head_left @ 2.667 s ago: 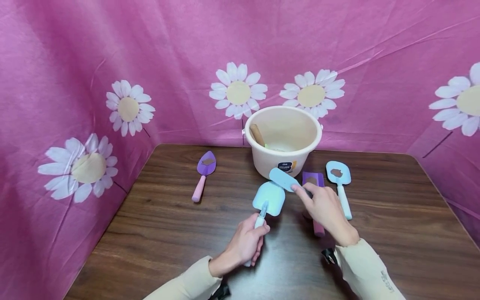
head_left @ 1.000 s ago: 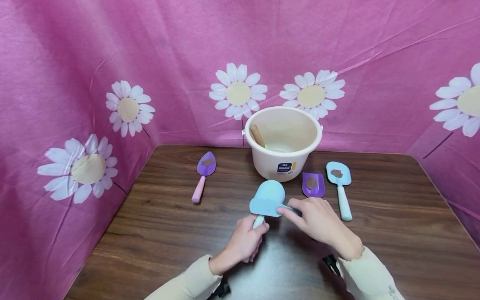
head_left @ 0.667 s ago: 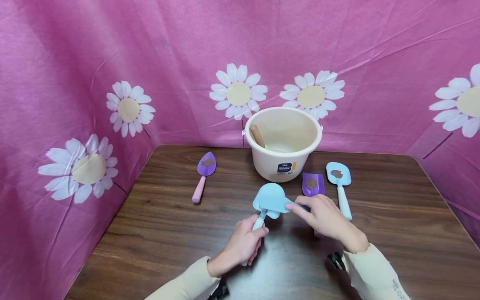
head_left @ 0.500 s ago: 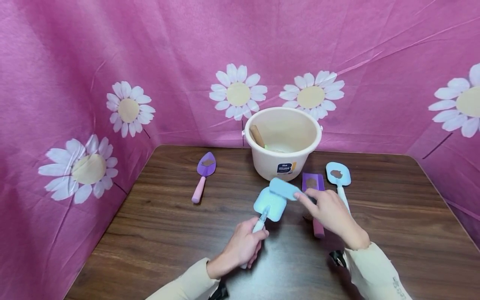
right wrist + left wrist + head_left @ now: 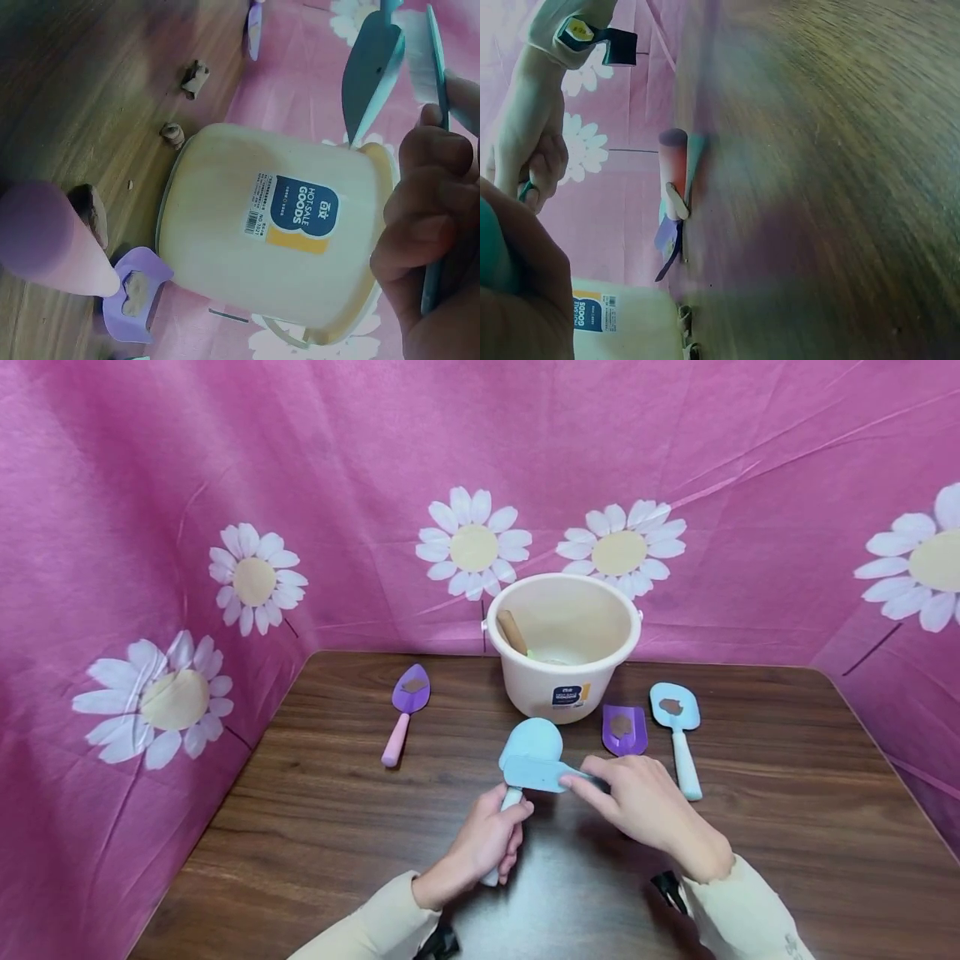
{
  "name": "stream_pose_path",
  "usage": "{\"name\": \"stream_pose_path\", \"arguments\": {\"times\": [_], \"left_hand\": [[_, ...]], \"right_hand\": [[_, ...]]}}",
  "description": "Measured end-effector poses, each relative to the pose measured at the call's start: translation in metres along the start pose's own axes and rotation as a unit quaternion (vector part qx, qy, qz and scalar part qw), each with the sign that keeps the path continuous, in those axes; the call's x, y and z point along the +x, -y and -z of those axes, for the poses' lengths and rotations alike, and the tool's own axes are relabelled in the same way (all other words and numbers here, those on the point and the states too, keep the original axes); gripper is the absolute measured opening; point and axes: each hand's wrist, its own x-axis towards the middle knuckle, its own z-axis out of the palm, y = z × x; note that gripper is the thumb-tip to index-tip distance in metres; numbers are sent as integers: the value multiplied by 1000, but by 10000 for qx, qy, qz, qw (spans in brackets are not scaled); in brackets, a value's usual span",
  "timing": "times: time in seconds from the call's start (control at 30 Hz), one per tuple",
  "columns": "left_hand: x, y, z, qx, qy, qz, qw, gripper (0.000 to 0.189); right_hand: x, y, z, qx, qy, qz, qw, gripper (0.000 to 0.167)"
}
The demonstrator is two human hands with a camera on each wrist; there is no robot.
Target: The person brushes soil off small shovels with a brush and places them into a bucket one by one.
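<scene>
My left hand [image 5: 487, 839] grips the white handle of a light blue garden trowel [image 5: 531, 739], its blade held up off the table in front of the bucket. In my right hand [image 5: 645, 802] is a light blue brush [image 5: 534, 772], pinched by its handle and lying across the lower part of that blade. The right wrist view shows the brush's white bristles [image 5: 418, 56] facing the trowel blade [image 5: 373, 75]; whether they touch I cannot tell. In the left wrist view the teal trowel handle [image 5: 495, 251] sits inside my left hand [image 5: 532, 300].
A cream bucket [image 5: 555, 693] holds a wooden-handled tool [image 5: 513, 632]. Purple trowel [image 5: 411, 693] lies left; purple shovel [image 5: 624, 739] and blue shovel [image 5: 677, 714] lie right, with brown patches on their blades. Brown clumps [image 5: 195, 79] sit on the table [image 5: 315, 827] near the bucket.
My right hand has swept the brush up and down over the trowel blade several times. Compared with half a second ago, it is lower and further left. My left hand keeps its grip.
</scene>
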Motion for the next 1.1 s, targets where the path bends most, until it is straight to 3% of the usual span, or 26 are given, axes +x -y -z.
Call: {"name": "stream_pose_path", "arguments": {"times": [0.17,0.37,0.53,0.63,0.7,0.8,0.97,1.1], "left_hand": [[-3,-1,2,-203,84,109,9997,25],[-6,0,1,-176,260,137,9994,15],[-7,1,-4,601,173,-235,9978,13],[-6,2,-6,1012,27,-383,9941,15],[-5,2,-7,1043,-40,-352,9939,16],[-4,4,-7,1093,-106,-334,9934,17],[-3,4,-9,1372,-174,-416,9895,11],[-2,5,-9,1721,-230,-623,9828,9]], "right_hand": [[0,-7,-2,98,-145,-102,9998,37],[-1,-24,-5,-141,-371,-1112,9930,43],[-3,-25,-6,-529,-315,-1914,9796,47],[-2,-20,-5,-531,-501,-2159,9737,45],[0,-16,-4,-483,-634,-2112,9742,42],[3,-5,0,-434,-690,-1621,9834,37],[7,21,2,-454,-248,-716,9961,41],[7,35,2,-646,-66,-540,9964,42]]}}
